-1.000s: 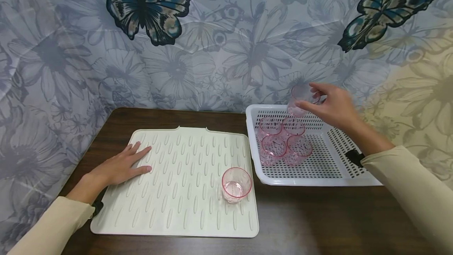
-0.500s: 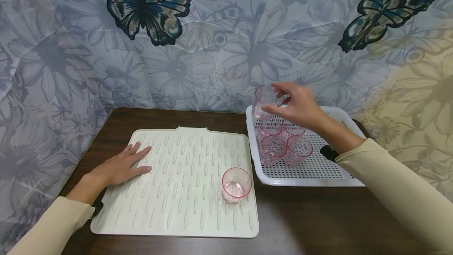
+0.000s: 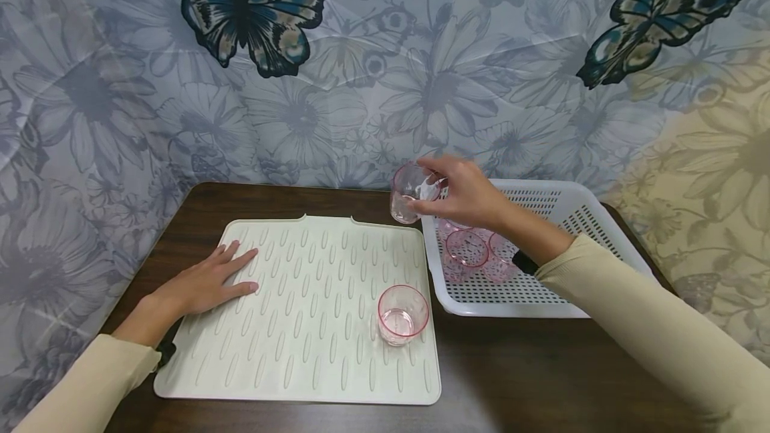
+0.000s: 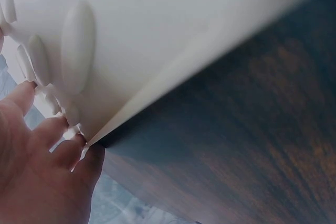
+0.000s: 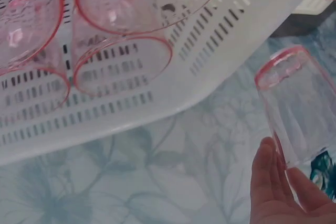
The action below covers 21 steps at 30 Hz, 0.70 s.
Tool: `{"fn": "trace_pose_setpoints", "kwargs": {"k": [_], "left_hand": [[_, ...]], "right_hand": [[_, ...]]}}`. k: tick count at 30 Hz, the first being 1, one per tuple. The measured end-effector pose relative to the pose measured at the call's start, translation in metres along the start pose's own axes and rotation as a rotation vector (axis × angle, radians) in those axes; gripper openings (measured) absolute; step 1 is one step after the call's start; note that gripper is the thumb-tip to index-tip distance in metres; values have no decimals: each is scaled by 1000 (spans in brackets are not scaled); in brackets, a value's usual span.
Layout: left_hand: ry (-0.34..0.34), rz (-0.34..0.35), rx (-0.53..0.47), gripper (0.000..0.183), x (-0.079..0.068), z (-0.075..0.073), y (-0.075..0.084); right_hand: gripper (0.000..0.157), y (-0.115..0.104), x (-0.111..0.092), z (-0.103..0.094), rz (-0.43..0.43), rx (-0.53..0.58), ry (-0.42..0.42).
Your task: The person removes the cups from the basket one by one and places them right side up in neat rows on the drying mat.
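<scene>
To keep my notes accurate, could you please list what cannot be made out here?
Head view: rear tumblers in the white basket, partly hidden by the right hand.
Left wrist: left hand, cut off by the left and bottom edges.
Right wrist: held tumbler, cut off by the right edge.

A creased blue-grey floral backdrop – printed with teal, black and cream butterflies – rises behind a dark wood-grain table. Toward the right, its flowers turn pale yellow.
</scene>
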<state>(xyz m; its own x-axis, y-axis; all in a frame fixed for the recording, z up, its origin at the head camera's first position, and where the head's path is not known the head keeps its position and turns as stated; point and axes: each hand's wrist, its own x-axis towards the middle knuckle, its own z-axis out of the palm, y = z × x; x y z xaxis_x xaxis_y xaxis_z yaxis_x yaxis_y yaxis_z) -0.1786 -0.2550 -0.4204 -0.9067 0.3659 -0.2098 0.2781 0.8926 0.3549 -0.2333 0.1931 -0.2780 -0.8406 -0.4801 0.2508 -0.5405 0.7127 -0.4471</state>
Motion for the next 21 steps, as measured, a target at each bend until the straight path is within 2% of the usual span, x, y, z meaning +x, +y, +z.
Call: {"fn": "trace_pose_setpoints", "kwargs": {"k": [10, 21], "left_hand": [[2, 4, 4, 82, 0, 1, -1], [1, 7, -7, 81, -1, -1, 0]], "right_hand": [[74, -4, 6, 25, -72, -65, -189], [75, 0, 7, 51, -75, -118, -304]]}}
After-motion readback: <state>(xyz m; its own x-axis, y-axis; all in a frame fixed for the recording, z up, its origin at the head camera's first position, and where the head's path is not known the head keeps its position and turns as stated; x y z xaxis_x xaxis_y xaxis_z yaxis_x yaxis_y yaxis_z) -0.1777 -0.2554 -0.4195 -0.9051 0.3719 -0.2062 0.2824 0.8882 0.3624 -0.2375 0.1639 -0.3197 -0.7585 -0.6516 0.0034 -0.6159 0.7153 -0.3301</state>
